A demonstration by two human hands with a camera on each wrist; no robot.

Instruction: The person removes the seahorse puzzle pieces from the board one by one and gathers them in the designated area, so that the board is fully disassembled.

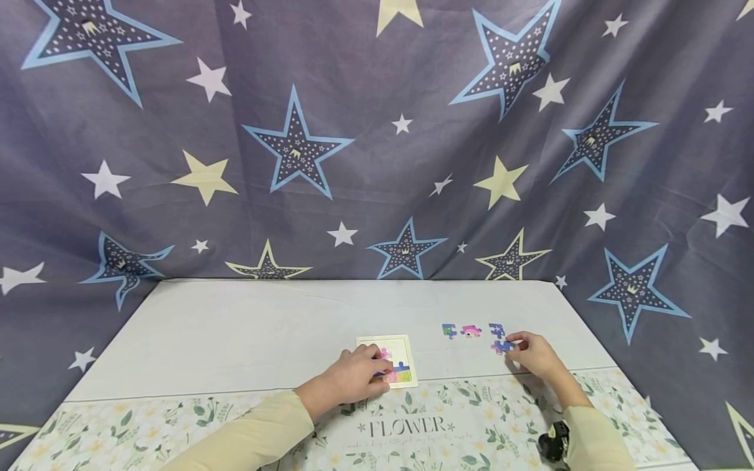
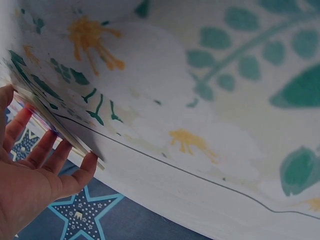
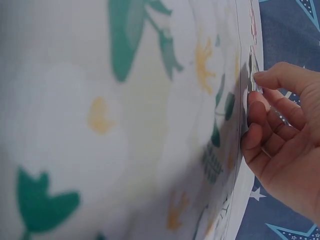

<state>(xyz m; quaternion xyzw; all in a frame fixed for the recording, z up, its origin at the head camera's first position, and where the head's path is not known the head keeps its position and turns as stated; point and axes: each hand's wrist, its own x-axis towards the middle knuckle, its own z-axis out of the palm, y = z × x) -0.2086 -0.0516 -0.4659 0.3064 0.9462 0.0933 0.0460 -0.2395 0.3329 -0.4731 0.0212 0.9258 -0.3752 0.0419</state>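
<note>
In the head view my left hand (image 1: 352,375) lies over the left side of a small cream puzzle tray (image 1: 413,373), hiding part of it. Pink, blue and yellow-green puzzle pieces (image 1: 403,374) show inside the tray. The left wrist view has the fingertips of this hand (image 2: 35,182) spread along the tray's edge. To the right, my right hand (image 1: 538,356) pinches the edge of a blue and pink puzzle piece (image 1: 502,347) between thumb and fingers. Seen from the right wrist, the hand (image 3: 287,135) is low over the table, its other fingers curled.
Behind the pinched piece lie a blue piece (image 1: 497,330), a pink piece (image 1: 471,331) and a green and blue piece (image 1: 449,330). A floral cloth (image 1: 412,428) covers the white table's (image 1: 253,333) front. A star-patterned curtain (image 1: 365,163) hangs behind.
</note>
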